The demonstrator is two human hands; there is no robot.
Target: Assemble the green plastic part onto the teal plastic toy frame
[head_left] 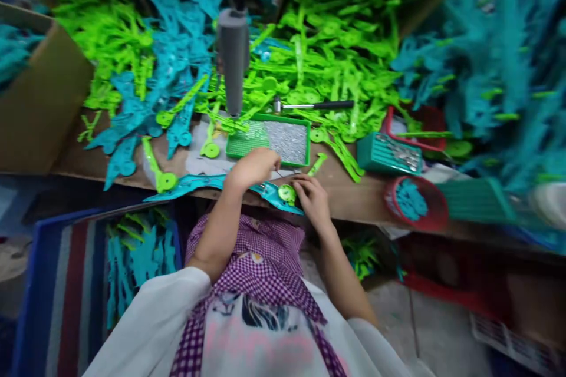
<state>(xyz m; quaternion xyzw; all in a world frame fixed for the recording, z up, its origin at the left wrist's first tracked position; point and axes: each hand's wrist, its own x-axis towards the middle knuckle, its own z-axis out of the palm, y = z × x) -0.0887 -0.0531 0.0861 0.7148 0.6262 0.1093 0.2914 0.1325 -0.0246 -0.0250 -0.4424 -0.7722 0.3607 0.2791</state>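
Observation:
A long blue plastic piece (201, 181) lies along the front edge of the bench. Over its right part sits a round lime-green plastic part (287, 193). My left hand (255, 166) is above the blue piece, its fingers curled together in a pinch. Something thin shows by those fingertips, too small to name. On the other side, my right hand (313, 195) has its thumb and fingers closed at the right end of the blue piece, against the green part. Just beyond my left hand stands a green tray (308, 142) of small metal pins.
A grey power tool (233, 62) hangs over the bench. Behind the tray lies a hammer (313, 105) among heaped lime-green parts (340, 65). Blue parts (177, 53) pile up at left. Right are a teal bin (369, 156) and a red bowl (435, 209). A blue crate (39, 283) stands lower left.

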